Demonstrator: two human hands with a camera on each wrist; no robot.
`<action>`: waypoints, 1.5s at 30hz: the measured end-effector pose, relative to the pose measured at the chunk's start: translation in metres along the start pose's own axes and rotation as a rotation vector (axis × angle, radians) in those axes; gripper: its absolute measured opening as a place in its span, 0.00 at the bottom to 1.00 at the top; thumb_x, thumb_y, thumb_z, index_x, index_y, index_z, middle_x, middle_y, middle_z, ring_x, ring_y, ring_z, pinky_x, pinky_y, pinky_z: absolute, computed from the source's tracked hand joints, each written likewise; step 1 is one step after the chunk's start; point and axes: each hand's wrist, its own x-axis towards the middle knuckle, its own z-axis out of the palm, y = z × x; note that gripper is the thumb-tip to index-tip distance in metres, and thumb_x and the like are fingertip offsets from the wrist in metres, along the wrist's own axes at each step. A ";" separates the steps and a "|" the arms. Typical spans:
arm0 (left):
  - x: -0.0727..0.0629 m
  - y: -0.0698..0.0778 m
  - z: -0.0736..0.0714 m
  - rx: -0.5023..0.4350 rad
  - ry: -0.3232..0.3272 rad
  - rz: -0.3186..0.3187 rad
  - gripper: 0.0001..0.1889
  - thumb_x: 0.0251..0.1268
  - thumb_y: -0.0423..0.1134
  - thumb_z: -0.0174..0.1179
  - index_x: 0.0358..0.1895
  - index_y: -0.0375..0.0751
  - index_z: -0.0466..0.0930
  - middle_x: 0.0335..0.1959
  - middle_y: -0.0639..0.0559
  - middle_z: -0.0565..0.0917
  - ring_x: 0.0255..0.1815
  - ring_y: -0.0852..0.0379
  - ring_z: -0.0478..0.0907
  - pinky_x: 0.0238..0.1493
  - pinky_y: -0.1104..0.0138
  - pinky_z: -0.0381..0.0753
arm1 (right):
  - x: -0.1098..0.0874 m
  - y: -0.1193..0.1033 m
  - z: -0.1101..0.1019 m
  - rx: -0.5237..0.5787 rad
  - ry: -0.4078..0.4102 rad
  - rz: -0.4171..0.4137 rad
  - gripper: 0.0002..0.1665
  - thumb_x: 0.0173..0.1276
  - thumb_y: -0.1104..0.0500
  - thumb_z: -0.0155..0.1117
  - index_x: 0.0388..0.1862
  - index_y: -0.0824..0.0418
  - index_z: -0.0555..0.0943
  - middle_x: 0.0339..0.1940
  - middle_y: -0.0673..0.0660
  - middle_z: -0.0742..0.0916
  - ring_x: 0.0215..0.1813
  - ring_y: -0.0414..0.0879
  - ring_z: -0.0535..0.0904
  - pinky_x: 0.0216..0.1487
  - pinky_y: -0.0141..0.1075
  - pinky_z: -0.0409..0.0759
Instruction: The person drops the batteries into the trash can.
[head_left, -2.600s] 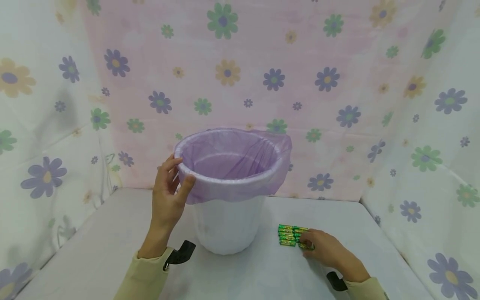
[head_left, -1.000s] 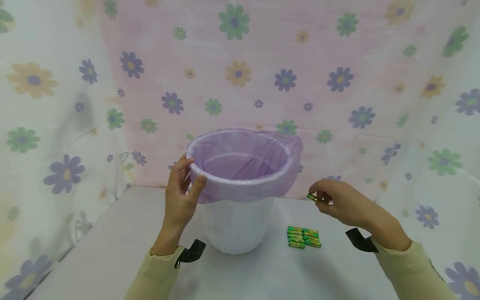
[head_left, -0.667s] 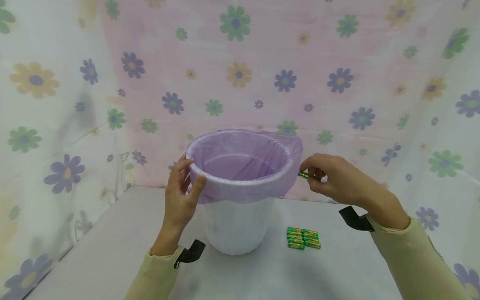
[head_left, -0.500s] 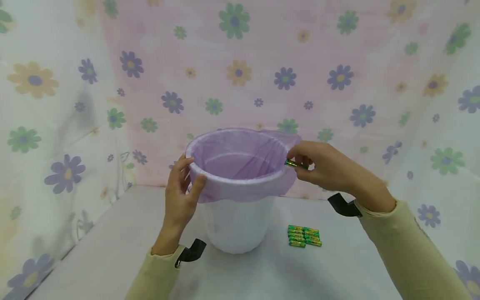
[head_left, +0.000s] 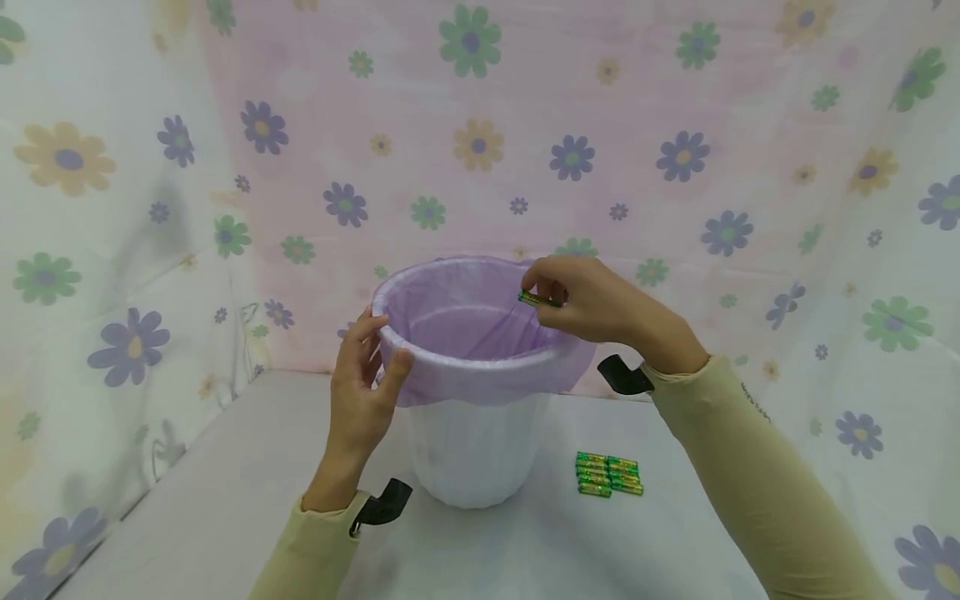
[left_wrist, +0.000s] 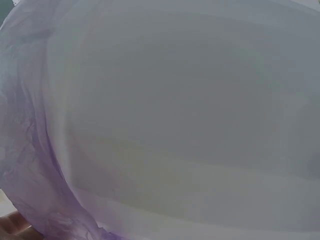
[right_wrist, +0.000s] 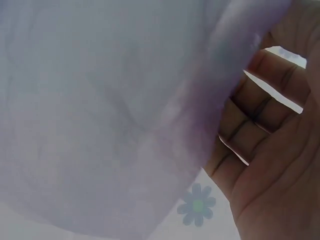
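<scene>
A white trash can (head_left: 468, 450) stands upright, its rim covered by a purple trash bag (head_left: 480, 379) that folds down outside. My left hand (head_left: 362, 400) holds the can's left rim, with the thumb at the front and a fingertip over the edge. Over the right part of the opening, my right hand (head_left: 588, 300) pinches a small green and gold battery (head_left: 538, 299) between thumb and fingers. In the right wrist view the bag covers part of the right hand (right_wrist: 275, 140), and the battery is hidden. The left wrist view is mostly filled by the can's wall (left_wrist: 190, 110).
Several more green batteries (head_left: 609, 473) lie in two side-by-side columns on the white table (head_left: 525, 550), right of the can. A flower-patterned curtain (head_left: 405, 125) encloses the back and both sides.
My right hand has lifted one battery from the group and carried it up and left, past the can's right rim to above the opening. The left hand keeps its place on the rim.
</scene>
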 end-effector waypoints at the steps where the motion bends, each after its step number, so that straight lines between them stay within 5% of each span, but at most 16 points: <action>1: 0.000 0.000 0.000 0.003 0.000 0.001 0.26 0.64 0.36 0.60 0.65 0.42 0.66 0.74 0.50 0.58 0.70 0.48 0.61 0.66 0.54 0.65 | 0.003 0.000 0.001 0.008 -0.004 0.007 0.14 0.60 0.66 0.58 0.46 0.59 0.80 0.32 0.51 0.81 0.34 0.44 0.74 0.37 0.38 0.76; 20: 0.000 0.002 0.001 0.000 0.002 -0.006 0.26 0.64 0.33 0.60 0.65 0.42 0.66 0.73 0.50 0.58 0.70 0.48 0.60 0.67 0.53 0.64 | 0.039 0.003 0.027 0.045 -0.108 0.054 0.14 0.58 0.66 0.60 0.44 0.58 0.80 0.33 0.52 0.82 0.36 0.45 0.75 0.40 0.36 0.77; 45: -0.001 0.001 0.000 0.014 0.001 -0.004 0.25 0.64 0.35 0.60 0.64 0.41 0.66 0.73 0.51 0.58 0.70 0.48 0.61 0.67 0.55 0.64 | 0.041 0.005 0.045 0.031 -0.172 0.070 0.14 0.61 0.63 0.60 0.46 0.61 0.80 0.34 0.52 0.82 0.37 0.45 0.76 0.41 0.37 0.77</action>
